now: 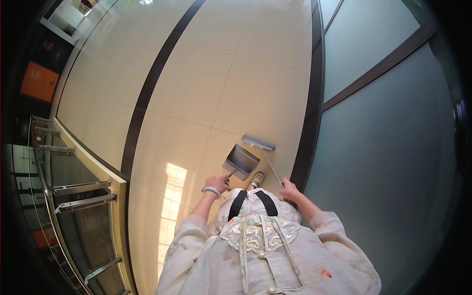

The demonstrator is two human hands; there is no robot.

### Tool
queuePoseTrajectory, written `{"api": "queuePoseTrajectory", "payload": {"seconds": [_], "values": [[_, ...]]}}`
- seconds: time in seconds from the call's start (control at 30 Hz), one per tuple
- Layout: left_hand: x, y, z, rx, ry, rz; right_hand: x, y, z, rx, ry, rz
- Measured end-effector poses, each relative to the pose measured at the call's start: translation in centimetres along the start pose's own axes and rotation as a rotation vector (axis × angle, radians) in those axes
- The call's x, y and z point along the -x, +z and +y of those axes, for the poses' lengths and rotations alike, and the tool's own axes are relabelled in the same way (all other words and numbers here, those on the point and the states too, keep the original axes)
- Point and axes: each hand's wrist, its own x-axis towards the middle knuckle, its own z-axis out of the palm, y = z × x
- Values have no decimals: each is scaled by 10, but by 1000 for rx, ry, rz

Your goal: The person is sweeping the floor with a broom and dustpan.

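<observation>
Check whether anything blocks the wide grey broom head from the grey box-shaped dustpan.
Nothing visible does: only glossy beige floor tile shows between the wide grey broom head, whose thin pole the right hand grips, and the grey box-shaped dustpan in the left hand.

Dustpan, beyond left fingers: smooth plastic, to my eye. Bangle, behind them: polished, smooth. Floor, below them: glossy tile. Panel, right of right fingers: smooth, matt glass.

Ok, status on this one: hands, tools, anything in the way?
Left hand closed around dustpan handle. Right hand closed around broom handle, its head just beyond the dustpan. Closest possible obstruction: a shoe at the dustpan's right.
</observation>
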Motion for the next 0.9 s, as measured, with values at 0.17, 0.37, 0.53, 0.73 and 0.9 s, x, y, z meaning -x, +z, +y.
{"api": "queuePoseTrajectory", "payload": {"seconds": [0.17,0.37,0.53,0.73,0.9], "values": [[-7,-3,2,-4,32,20,35,-52,30,-717,219,-198],[0,3,4,42,31,20,47,-76,23,-705,183,6],[3,9,19,197,55,-52,-23,-68,11,-376,52,225],[-20,25,49,71,196,-26,-59,-21,14,-368,102,240],[-32,18,46,51,180,-9,6,-22,28,-473,185,-65]]}}
